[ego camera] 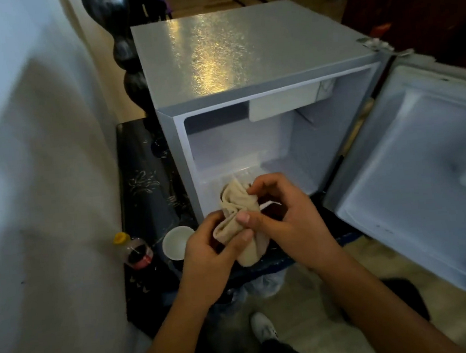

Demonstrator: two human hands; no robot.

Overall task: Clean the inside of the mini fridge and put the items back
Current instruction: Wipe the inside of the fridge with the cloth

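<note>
A silver mini fridge (243, 55) stands on a dark table with its door (415, 187) swung open to the right. Its white inside (276, 140) shows no items. In front of the opening both hands hold a bunched beige cloth (237, 204). My left hand (207, 250) grips the cloth's lower part from the left. From the right, my right hand (283, 211) pinches its upper folds. A dark drink bottle with a yellow cap (135, 249) lies on the table to the left, next to a white cup (177, 241).
The dark patterned table (141, 185) carries the fridge. A pale wall (26, 167) runs along the left. A dark turned post (126, 55) stands behind the fridge's left side. A clear plastic bag (265, 282) lies on the floor below the table edge.
</note>
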